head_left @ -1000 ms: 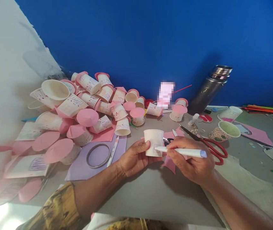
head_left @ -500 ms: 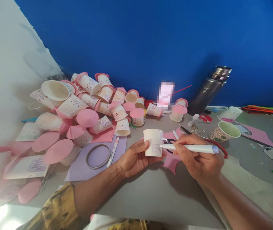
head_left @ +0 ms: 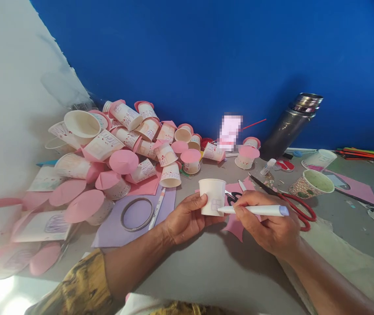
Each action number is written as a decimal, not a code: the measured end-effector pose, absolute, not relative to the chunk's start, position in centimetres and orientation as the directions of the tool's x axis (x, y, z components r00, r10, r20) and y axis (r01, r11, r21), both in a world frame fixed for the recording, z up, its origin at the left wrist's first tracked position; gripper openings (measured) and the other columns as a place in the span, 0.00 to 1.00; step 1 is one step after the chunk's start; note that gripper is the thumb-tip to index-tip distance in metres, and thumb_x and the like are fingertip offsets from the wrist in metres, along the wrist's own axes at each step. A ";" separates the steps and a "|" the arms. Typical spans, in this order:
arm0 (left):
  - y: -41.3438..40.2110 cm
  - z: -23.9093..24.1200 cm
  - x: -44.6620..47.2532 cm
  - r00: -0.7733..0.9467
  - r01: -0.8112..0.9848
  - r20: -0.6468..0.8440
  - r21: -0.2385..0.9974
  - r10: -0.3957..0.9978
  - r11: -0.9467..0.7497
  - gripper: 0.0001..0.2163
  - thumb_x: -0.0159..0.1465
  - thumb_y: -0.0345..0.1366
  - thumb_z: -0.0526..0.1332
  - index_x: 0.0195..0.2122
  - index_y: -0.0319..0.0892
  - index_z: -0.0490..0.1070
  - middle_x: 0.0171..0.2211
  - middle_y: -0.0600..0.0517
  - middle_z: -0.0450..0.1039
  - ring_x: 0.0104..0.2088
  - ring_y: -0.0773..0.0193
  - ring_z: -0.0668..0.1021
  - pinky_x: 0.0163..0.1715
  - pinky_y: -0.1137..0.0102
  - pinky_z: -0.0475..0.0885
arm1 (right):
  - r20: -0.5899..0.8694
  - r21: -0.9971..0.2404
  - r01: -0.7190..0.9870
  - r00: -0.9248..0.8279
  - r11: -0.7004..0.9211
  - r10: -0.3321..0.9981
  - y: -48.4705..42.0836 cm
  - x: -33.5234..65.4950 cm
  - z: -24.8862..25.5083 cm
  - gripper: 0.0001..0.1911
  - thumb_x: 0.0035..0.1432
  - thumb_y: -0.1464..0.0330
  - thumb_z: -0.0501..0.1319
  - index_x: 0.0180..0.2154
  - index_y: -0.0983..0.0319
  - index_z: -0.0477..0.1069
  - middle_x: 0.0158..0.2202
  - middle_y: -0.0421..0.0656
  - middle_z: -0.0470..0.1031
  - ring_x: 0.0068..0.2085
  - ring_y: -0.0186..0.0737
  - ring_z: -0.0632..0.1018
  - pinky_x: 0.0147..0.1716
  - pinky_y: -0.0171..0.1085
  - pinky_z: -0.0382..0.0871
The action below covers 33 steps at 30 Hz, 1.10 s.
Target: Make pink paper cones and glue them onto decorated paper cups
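Note:
My left hand (head_left: 188,214) holds a white paper cup (head_left: 212,192) upright, thumb on its near side and fingers beneath and behind it. A small window-like grid in pale purple is drawn low on the cup's side. In my right hand (head_left: 268,223) is a white marker (head_left: 255,210) with a purple end, its tip at the lower right of the drawing. Behind that hand lie red-handled scissors (head_left: 300,206), and black-handled scissors (head_left: 233,197) rest on a pink paper scrap (head_left: 234,227).
Decorated paper cups with pink paper tops (head_left: 124,162) are heaped at the left. Purple paper (head_left: 114,232) carries a tape ring (head_left: 136,214) and another marker (head_left: 157,209). At the right stand a dark flask (head_left: 288,131) and a patterned cup (head_left: 311,183); a pale cloth (head_left: 344,258) lies nearer.
The marker tip has moved down along the right side of the drawn grid, and my right hand has shifted slightly down. The whole view has swung a little to the left.

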State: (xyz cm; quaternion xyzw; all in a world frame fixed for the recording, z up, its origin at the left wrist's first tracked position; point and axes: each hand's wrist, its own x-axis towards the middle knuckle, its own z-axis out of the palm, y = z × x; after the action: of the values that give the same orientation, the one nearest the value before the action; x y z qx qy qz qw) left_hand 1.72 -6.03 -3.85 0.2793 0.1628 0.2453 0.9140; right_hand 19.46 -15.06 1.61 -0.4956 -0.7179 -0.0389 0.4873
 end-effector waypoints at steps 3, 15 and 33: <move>-5.9 -3.8 1.6 0.841 -0.348 -0.153 0.582 0.519 0.735 0.17 0.66 0.38 0.64 0.52 0.32 0.75 0.47 0.37 0.80 0.48 0.48 0.82 0.55 0.53 0.72 | 0.754 -0.459 0.746 0.041 0.482 0.655 -15.4 19.8 1.3 0.06 0.62 0.72 0.60 0.33 0.59 0.74 0.25 0.40 0.79 0.23 0.36 0.77 0.23 0.35 0.69; -5.4 -4.4 1.2 0.957 -0.211 -0.066 0.505 0.282 0.837 0.27 0.66 0.49 0.61 0.55 0.28 0.72 0.45 0.34 0.81 0.41 0.49 0.84 0.44 0.60 0.76 | 0.570 -0.671 0.677 0.210 0.302 0.795 -13.9 21.1 1.0 0.08 0.64 0.66 0.62 0.45 0.58 0.76 0.37 0.42 0.84 0.33 0.38 0.81 0.32 0.34 0.74; -5.5 -3.3 2.3 0.604 -0.281 -0.227 0.837 0.764 0.470 0.14 0.50 0.30 0.76 0.35 0.38 0.74 0.26 0.54 0.75 0.24 0.70 0.77 0.24 0.76 0.70 | -0.007 -0.949 -0.285 0.456 0.139 0.890 -12.5 22.1 0.7 0.18 0.49 0.62 0.74 0.39 0.61 0.73 0.17 0.35 0.71 0.18 0.33 0.70 0.17 0.31 0.62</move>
State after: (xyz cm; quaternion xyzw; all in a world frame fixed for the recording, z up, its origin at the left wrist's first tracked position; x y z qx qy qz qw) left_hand 2.26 -5.53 -3.33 0.3985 0.3032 0.3257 0.8020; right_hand 22.07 -12.54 0.72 -0.5001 -0.3026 0.4250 0.6912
